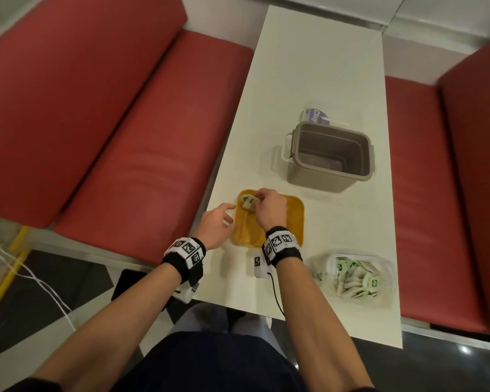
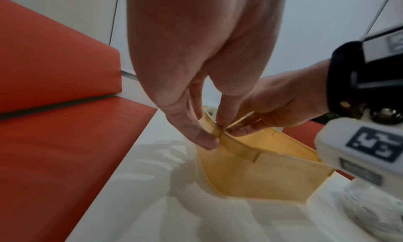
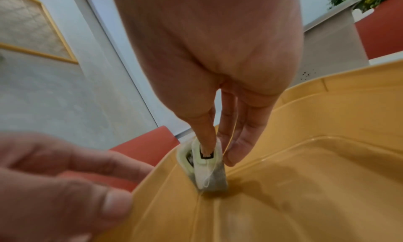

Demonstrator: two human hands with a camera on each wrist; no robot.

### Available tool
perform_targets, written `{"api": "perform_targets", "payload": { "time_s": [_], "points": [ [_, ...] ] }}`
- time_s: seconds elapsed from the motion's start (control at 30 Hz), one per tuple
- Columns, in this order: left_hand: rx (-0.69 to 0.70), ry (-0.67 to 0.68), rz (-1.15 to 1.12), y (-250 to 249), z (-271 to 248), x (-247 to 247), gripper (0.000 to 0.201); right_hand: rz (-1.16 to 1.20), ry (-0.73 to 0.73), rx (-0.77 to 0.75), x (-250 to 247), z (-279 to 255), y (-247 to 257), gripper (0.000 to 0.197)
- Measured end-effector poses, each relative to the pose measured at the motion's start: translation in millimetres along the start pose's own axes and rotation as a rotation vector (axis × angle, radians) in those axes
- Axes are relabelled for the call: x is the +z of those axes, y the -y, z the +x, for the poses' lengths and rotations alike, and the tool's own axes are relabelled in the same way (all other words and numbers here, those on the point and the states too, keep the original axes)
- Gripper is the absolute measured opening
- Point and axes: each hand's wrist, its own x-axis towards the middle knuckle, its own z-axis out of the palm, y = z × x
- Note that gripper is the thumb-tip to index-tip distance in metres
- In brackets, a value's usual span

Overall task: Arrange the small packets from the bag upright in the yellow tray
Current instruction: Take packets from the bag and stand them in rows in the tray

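The yellow tray lies on the white table near its left edge. In the tray's far left corner my right hand pinches a small white-and-green packet between thumb and fingers, standing it on edge against the tray wall. A second packet leans on the wall just behind it. My left hand pinches the tray's left rim, thumb outside the wall. The clear bag holding several more packets lies to the right of my right wrist.
A grey open bin stands beyond the tray, with a blue-and-white pack behind it. Red bench seats flank the narrow table on both sides. A black phone-like slab lies by the near left edge.
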Motion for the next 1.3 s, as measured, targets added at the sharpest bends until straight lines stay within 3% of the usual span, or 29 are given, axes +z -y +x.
{"api": "perform_targets", "payload": {
  "time_s": [0.27, 0.47, 0.6, 0.77, 0.87, 1.03, 1.3],
  "points": [
    [0.000, 0.022, -0.037, 3.1, -0.7, 2.6, 0.046, -0.076, -0.157, -0.031, -3.7, -17.5, -13.8, 0.014],
    [0.006, 0.031, -0.012, 5.7, -0.9, 3.5, 0.043, -0.094, -0.052, -0.077, -1.7, -19.4, -3.5, 0.017],
    [0.013, 0.038, -0.023, 8.7, -0.9, 5.4, 0.044, -0.038, -0.070, -0.069, 0.2, -21.7, -2.6, 0.019],
    [-0.001, 0.042, -0.055, 9.5, -0.5, 6.3, 0.042, 0.025, -0.150, 0.083, 2.9, -29.0, -21.2, 0.013],
    [0.008, 0.047, -0.055, 9.2, -0.2, 6.3, 0.042, -0.037, -0.069, 0.172, 5.9, -29.2, -20.4, 0.032],
    [0.016, 0.066, -0.038, 8.0, -0.8, 4.7, 0.041, -0.208, -0.040, 0.193, 14.9, -21.4, -6.2, 0.034],
    [0.022, 0.067, 0.003, 5.7, -2.9, 4.4, 0.040, -0.251, -0.058, 0.197, 21.9, -18.8, 6.5, 0.027]
  ]
}}
